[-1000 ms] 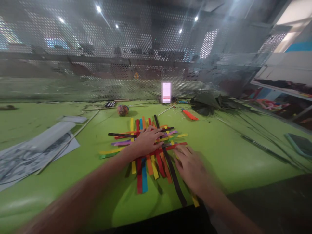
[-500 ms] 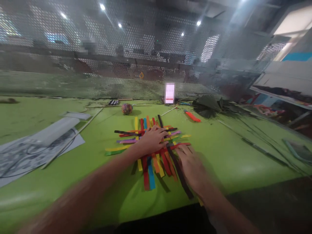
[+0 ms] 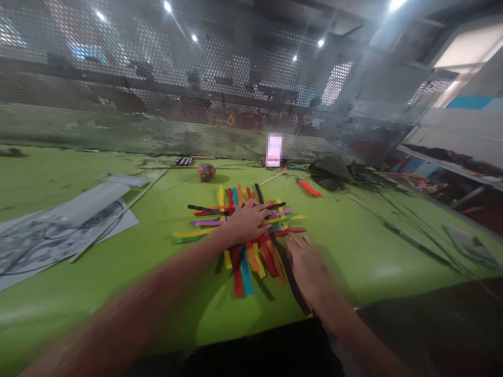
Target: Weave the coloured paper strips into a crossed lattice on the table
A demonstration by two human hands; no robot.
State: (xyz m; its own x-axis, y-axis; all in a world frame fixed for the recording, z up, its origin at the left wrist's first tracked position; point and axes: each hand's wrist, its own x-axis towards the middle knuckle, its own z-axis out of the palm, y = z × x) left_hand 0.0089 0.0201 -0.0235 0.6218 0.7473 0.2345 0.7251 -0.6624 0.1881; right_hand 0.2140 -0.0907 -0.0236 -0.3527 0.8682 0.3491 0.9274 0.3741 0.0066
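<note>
I see the left hand spread flat, palm down, on the woven paper strips; it grasps nothing. The right hand rests on the weave's near right edge, too blurred for me to tell its grip. The strips lie mid-table on the green table, near its front edge.

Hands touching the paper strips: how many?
2. The left hand lies flat on the middle of the paper strips; the right hand rests on their right edge. No others show.
</note>
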